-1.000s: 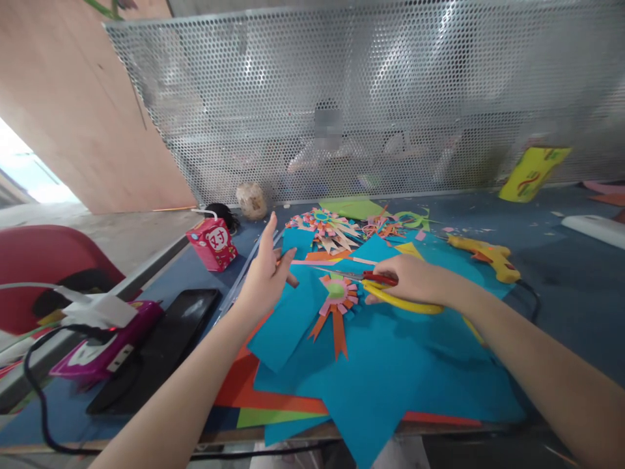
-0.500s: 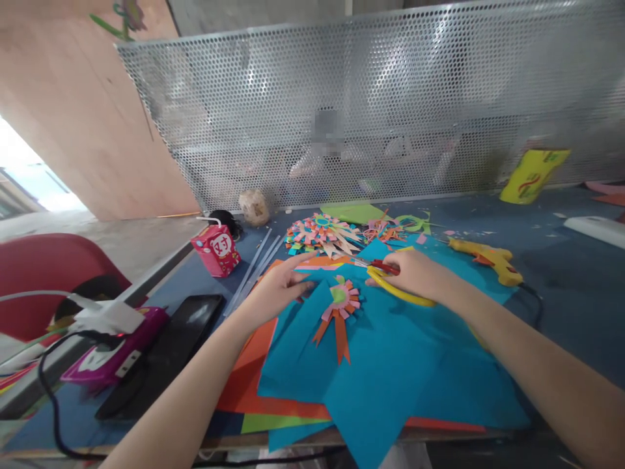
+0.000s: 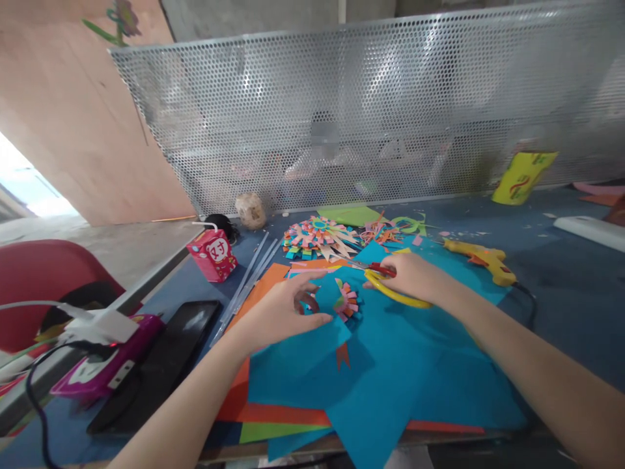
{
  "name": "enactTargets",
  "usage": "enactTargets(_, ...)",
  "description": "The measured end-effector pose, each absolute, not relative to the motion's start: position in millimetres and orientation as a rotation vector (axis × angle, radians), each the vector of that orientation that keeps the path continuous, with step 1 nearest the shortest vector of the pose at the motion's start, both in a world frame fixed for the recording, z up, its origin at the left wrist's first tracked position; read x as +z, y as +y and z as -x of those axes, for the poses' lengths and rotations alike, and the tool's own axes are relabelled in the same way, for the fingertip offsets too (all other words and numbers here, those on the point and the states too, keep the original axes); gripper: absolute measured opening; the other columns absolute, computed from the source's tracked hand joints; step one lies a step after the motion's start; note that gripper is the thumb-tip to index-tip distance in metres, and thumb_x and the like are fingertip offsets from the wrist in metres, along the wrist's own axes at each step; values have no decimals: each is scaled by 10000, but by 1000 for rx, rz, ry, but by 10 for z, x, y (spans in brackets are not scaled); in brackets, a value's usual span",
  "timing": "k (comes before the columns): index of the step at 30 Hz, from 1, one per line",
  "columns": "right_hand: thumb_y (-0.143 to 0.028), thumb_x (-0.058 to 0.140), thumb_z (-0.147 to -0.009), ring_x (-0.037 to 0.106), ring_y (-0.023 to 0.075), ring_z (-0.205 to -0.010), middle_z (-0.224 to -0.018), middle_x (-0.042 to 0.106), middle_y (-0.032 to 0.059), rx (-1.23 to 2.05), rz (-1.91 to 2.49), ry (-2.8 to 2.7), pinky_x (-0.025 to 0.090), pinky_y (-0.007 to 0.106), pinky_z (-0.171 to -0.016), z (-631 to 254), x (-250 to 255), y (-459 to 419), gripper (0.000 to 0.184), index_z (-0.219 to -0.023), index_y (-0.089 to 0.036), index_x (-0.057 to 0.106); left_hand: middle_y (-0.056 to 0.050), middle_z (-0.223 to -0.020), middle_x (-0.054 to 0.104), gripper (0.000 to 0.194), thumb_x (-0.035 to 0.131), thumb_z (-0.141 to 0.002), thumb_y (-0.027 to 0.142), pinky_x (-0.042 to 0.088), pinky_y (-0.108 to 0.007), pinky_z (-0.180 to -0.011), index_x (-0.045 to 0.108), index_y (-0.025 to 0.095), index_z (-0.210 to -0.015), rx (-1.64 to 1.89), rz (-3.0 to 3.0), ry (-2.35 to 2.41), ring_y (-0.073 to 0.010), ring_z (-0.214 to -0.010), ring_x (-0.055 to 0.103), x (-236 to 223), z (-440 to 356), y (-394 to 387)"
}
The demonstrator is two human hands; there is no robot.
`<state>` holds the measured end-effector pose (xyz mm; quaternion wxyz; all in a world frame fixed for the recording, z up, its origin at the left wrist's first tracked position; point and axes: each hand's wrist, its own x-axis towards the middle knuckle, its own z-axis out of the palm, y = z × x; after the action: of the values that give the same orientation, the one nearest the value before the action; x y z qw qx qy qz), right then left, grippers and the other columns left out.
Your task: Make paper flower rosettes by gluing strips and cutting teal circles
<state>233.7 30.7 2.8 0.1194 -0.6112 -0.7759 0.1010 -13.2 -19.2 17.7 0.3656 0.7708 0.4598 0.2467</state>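
My right hand (image 3: 413, 273) is closed around the handles of scissors (image 3: 395, 291); one handle is red, the other yellow, and the metal blades point left. My left hand (image 3: 283, 309) is over a blue paper sheet (image 3: 297, 365), thumb and fingers spread apart and curved. That sheet partly covers a paper rosette (image 3: 347, 301) with pink and orange fringe, and only an orange tail tip shows below its edge. Larger blue paper (image 3: 390, 365) lies under the rosette and scissors. Whether my left fingers touch the sheet is unclear.
Finished-looking fringed rosettes (image 3: 319, 236) are heaped behind my hands, beside paper scraps (image 3: 383, 231). A yellow glue gun (image 3: 483, 259) lies right, clear glue sticks (image 3: 249, 273) left. A red drink box (image 3: 212, 254), black phone (image 3: 161, 365) and purple power strip (image 3: 110, 358) line the left. A metal mesh panel (image 3: 293, 117) stands behind.
My left hand has moved right and slightly nearer, its thumb now stretched out. The blue sheet has shifted over the rosette's left and lower parts. My right hand keeps the scissors almost in place.
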Motion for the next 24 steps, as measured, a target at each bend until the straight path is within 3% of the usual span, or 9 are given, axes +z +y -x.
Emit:
enactTargets(9,-569,549,-663,498,163,-529,-563,527,0,344,1716,-2255,309,259,-472,-2314,3,299,375,-590,-210,470,7,-717,613,365,594,-683,185,506,-268,-654,558,167,-1045,739,-1866,1253,-137,-672,631,177,229,-90)
enactTargets(13,-463,579,-690,548,163,-631,-700,569,-1,856,1328,-2121,392,259,-526,-2216,-20,220,282,-795,-217,488,18,-644,600,279,606,-706,248,487,-229,-530,548,164,-965,781,-1734,1107,-136,-606,629,149,126,-119)
enactTargets(16,-370,626,-672,575,157,-717,-795,573,-3,1271,1042,-1954,462,271,-619,-2105,-29,132,320,-894,-226,445,24,-638,584,294,600,-702,225,510,-257,-602,534,157,-981,915,-1698,1181,-136,-619,633,85,56,-104)
enactTargets(18,-308,649,-638,570,147,-704,-785,560,-11,1271,998,-1906,470,274,-643,-2044,-51,99,308,-842,-221,436,0,-685,609,308,581,-718,255,514,-287,-646,531,156,-1005,892,-1752,1223,-146,-644,636,84,62,-110)
enactTargets(21,-279,624,-621,562,151,-664,-725,547,-12,1092,1066,-1901,463,283,-626,-2010,-116,126,239,-754,-210,438,-103,-1057,615,599,607,-686,402,475,-367,-808,423,207,-1221,624,-2009,1246,-226,-957,603,194,165,-180)
enactTargets(23,-287,617,-611,562,163,-655,-699,545,-9,1019,1127,-1894,460,292,-615,-2028,-165,186,227,-735,-208,444,-157,-1406,318,1064,702,-485,539,306,-483,-988,194,249,-1373,247,-2182,1364,-332,-1267,325,304,271,-240)
enactTargets(24,-291,622,-604,560,164,-648,-692,543,-10,998,1150,-1887,459,294,-608,-2044,-186,219,236,-733,-207,444,-170,-1466,161,1242,721,-379,578,219,-541,-1011,90,251,-1399,-17,-2213,1422,-378,-1320,170,349,323,-260)
